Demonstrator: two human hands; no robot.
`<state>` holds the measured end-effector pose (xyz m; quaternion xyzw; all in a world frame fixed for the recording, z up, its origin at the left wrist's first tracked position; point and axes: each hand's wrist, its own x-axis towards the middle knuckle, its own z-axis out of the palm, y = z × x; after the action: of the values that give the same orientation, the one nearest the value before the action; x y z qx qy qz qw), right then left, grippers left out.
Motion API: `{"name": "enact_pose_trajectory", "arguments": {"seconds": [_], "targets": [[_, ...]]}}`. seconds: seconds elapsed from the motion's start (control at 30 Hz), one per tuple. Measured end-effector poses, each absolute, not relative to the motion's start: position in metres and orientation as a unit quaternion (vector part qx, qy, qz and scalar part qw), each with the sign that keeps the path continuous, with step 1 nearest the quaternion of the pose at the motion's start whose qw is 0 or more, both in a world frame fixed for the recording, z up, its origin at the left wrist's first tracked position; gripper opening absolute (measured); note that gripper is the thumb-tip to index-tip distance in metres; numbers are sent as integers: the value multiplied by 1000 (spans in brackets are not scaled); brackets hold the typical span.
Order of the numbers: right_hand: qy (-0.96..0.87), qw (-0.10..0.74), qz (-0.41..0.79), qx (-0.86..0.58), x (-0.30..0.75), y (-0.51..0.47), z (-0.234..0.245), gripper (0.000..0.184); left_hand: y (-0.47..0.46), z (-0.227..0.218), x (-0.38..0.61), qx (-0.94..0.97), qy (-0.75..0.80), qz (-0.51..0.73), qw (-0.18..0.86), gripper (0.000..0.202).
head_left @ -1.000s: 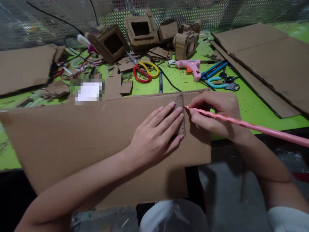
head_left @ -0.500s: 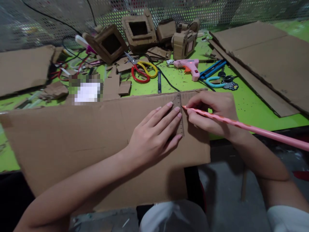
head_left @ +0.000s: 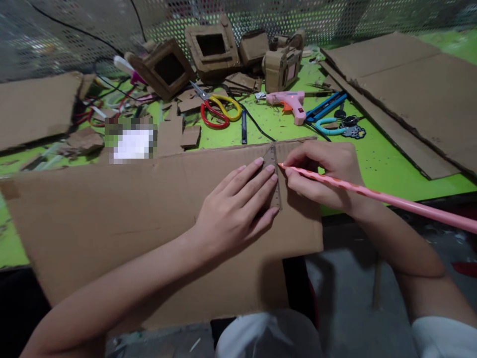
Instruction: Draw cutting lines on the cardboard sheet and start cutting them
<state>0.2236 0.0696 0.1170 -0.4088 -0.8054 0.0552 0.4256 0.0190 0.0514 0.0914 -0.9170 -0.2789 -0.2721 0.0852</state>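
Note:
A large cardboard sheet (head_left: 93, 204) lies in front of me, overhanging the table's near edge, with faint pencil marks on its left half. My left hand (head_left: 229, 209) rests flat on it, fingers stretched out over a clear triangular ruler (head_left: 273, 155). Those fingers cover much of the ruler; its straight, marked edge shows on the right. Held close to its point, a pink pencil (head_left: 395, 201) is pinched in my right hand (head_left: 326, 169). The pencil tip meets the cardboard right beside the ruler's edge, or nearly so.
Behind the sheet lie red-and-yellow scissors (head_left: 219, 110), a pink glue gun (head_left: 288, 102), a blue cutter (head_left: 327, 107) and a dark slim knife (head_left: 244, 128). Cardboard box models (head_left: 214, 47) stand by the mesh screen. More cardboard sheets (head_left: 413, 84) lie right; scraps and cables left.
The whole view has shifted slightly to the left. Both hands, the ruler and the pencil keep nearly the same places on the cardboard.

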Motion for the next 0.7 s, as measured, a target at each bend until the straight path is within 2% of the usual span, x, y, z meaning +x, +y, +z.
{"name": "enact_pose_trajectory", "arguments": {"seconds": [0.37,0.7], "targets": [[-814,407,75,-407,225,70,118,9,52,91,20,-917,-280,-274,78,51],[-832,412,-2,-373,226,65,111,7,52,92,20,-916,-283,-275,73,50]]}}
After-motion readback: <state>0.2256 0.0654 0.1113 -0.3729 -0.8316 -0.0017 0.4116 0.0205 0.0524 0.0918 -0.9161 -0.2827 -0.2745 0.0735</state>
